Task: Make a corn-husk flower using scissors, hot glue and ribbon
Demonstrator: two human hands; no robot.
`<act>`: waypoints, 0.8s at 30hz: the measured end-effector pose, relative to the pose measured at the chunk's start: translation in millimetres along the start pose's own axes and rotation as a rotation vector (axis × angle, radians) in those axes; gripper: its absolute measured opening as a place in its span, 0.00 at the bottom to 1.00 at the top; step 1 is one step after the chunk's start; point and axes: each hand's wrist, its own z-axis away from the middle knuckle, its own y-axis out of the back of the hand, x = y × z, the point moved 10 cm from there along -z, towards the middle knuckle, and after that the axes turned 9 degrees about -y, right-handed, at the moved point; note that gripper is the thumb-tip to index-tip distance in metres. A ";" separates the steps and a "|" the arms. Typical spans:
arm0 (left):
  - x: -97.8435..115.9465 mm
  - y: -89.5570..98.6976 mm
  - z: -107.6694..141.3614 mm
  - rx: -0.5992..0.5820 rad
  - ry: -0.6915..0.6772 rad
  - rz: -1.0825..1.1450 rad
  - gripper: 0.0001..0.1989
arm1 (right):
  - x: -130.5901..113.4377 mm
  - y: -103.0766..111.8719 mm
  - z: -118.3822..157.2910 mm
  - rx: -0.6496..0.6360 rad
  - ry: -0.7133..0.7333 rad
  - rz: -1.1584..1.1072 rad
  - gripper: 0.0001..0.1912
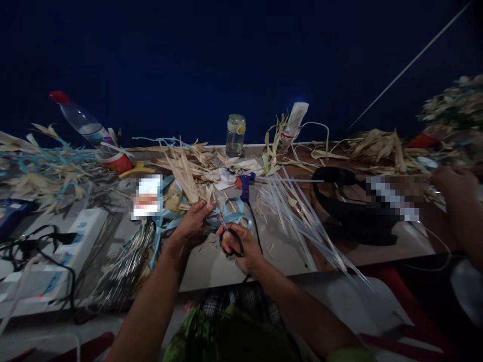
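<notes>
My left hand (193, 221) is closed, its thumb and fingers pinching a pale dried corn husk (185, 182) above the table. In my right hand (247, 251) is a pair of black-handled scissors (223, 219), with fingers through the loops. The blades point up and away, close to my left fingertips; whether they touch the husk I cannot make out. Light blue ribbon (236, 217) lies in loops just behind my hands. Beyond it rests a blue glue gun (245, 187) with its black cord running toward me.
Clear glue sticks (298, 216) spread to the right, beside a black curved object (339, 206). Another person's hand (458, 188) is at far right. Left are a wire bundle (126, 266), a power strip (83, 236) and a tilted bottle (85, 123). A jar (235, 141) stands behind.
</notes>
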 end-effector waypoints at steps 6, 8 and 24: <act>1.0 -1.4 0.2 -0.004 0.000 -0.008 0.17 | 1.9 4.1 -0.9 0.048 0.001 0.000 0.14; 0.7 -0.9 0.1 -0.012 0.001 -0.024 0.17 | 2.3 4.4 -0.8 0.061 0.002 0.005 0.14; 0.7 -1.2 1.8 -0.018 0.021 -0.030 0.15 | 0.7 0.0 3.5 0.043 -0.023 0.027 0.16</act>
